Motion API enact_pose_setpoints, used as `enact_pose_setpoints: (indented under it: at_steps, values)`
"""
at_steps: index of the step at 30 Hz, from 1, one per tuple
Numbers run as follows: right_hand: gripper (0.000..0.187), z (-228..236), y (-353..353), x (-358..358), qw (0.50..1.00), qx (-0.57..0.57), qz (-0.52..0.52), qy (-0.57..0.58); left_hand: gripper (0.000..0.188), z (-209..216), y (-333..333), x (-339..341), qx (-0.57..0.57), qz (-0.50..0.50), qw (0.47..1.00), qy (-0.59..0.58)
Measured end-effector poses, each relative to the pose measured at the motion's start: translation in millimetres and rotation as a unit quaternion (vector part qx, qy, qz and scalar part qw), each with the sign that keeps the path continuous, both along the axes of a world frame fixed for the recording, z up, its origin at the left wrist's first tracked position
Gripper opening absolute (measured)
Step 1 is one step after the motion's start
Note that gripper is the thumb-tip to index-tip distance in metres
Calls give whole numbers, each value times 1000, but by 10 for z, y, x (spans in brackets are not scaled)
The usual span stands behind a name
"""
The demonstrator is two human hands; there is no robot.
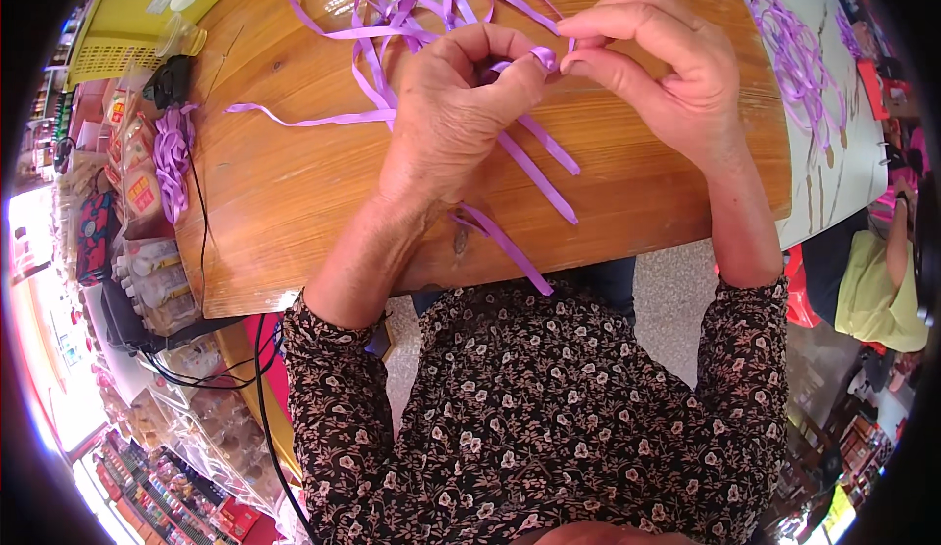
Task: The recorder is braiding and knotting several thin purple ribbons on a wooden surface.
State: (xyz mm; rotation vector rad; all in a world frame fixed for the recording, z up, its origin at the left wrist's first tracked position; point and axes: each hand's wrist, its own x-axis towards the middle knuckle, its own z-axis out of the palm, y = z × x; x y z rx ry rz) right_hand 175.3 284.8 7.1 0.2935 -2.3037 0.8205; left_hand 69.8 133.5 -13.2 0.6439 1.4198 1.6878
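Over the wooden table (294, 192), a loop of flat purple ribbon (545, 56) shows between the thumb and fingers of my left hand (456, 104), which is closed on it. Just to its right, my right hand (667, 70) pinches a thin bit of the same ribbon between thumb and forefinger. The fingertips of both hands nearly meet. Loose ribbon tails (534, 177) hang below my left hand toward the near table edge. Beyond it lies a tangled heap of purple ribbons (377, 30). My left fingers partly hide the folds of the held ribbon.
At the right, a white marbled table (843, 177) carries another heap of purple ribbon (799, 65). A purple ribbon bundle (172, 158) hangs at the left edge beside packaged goods and black cables (260, 369). A yellow crate (127, 16) stands far left. Another person (882, 290) is at far right.
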Motion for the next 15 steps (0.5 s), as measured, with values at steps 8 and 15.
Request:
enact_pose_setpoints:
  at_steps: [8,15]
  values:
    - [13,-64,-95,15,998,-48,-20,-29,11,-49,27,26,45,50,996,66]
    - [10,-109,-118,-2,858,-476,70,-179,8,-4,5,73,127,39,990,-42]
